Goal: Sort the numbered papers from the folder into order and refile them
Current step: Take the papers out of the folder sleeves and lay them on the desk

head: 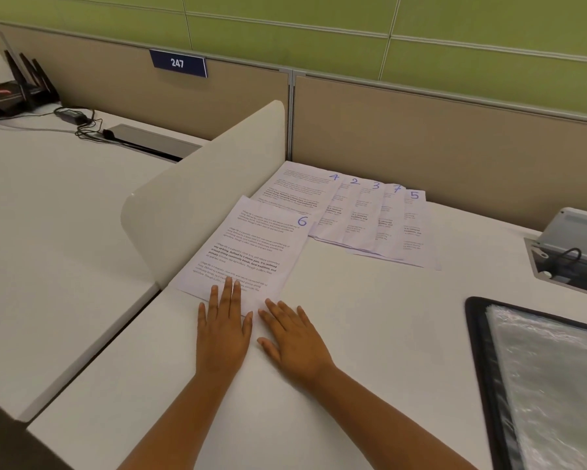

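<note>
Both hands lie flat and grip nothing: left hand [222, 329] steadies sheet 6 [248, 247] at the desk [370, 334] left edge, right hand [293, 335] just beside. Sheets 4, 2, 3, 7, 5 [363, 212] fan along the back edge, numbers exposed for sorting; the folder [543, 374] waits at the right edge.

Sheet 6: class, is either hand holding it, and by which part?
Neither grips it. The left hand lies flat, fingertips pressing the near edge of sheet 6; the right hand lies flat beside its near corner.
</note>
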